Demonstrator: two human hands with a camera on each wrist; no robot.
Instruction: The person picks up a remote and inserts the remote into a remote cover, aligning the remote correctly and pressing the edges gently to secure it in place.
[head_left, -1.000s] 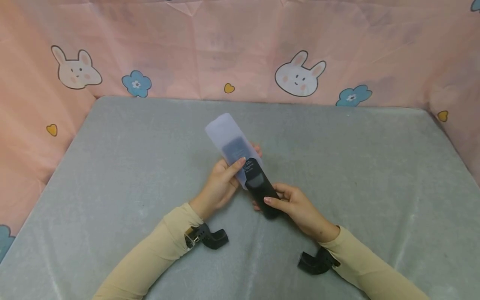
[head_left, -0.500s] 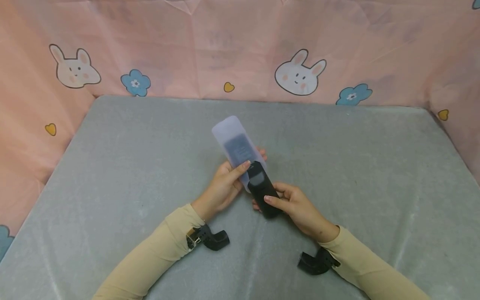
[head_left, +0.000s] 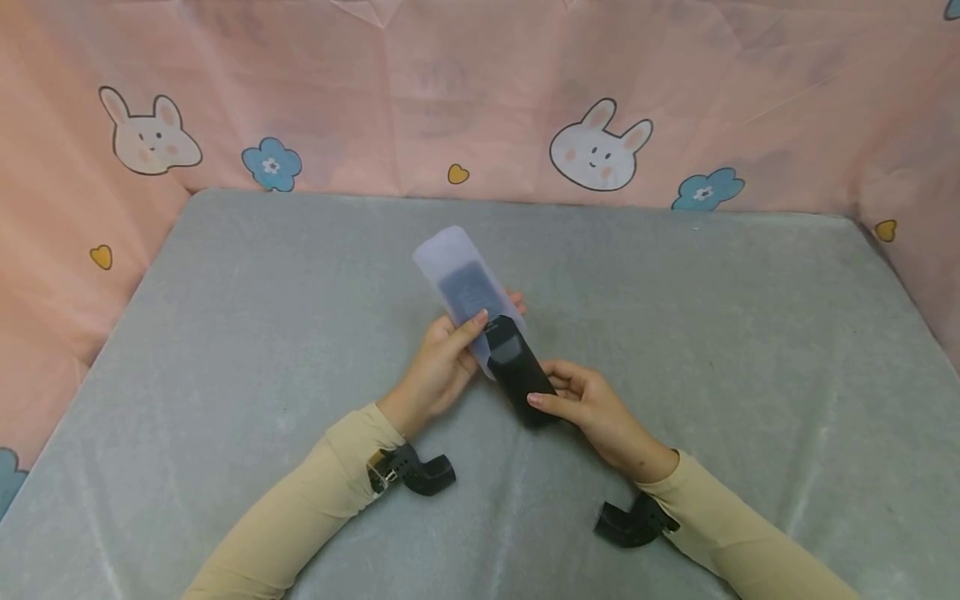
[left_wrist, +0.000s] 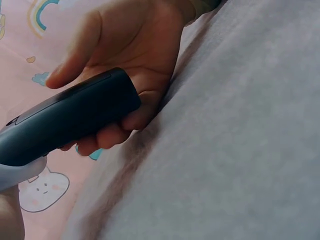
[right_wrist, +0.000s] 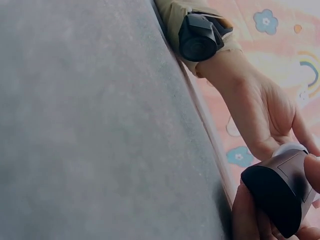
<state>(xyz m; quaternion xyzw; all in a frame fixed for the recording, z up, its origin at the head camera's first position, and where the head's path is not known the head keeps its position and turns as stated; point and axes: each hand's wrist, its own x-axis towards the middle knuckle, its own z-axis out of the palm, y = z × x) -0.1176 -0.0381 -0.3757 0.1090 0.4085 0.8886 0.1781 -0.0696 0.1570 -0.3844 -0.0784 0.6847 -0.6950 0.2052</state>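
A black remote control [head_left: 517, 371], its back facing up, sits partly inside a translucent whitish sleeve [head_left: 442, 250] over the middle of the table. Its upper part shows dark through the sleeve; the lower end sticks out. My left hand [head_left: 437, 367] holds the sleeve, thumb on top near its mouth and fingers behind. With thumb above and fingers beneath, my right hand [head_left: 600, 417] grips the remote's lower end. The left wrist view shows the remote's bare end [left_wrist: 75, 115] lying across the right hand's fingers. In the right wrist view the sleeve's pale edge [right_wrist: 290, 147] meets the left palm.
A grey cloth-covered table [head_left: 712, 333] lies under both hands. Behind and beside it hangs a pink curtain [head_left: 480, 92] with rabbit and flower prints. Black wrist cameras [head_left: 423, 473] are strapped over the beige sleeves.
The remote has slid deeper into the translucent sleeve, and the printed text on its back is now mostly covered. The left hand shifted slightly right, then back left.
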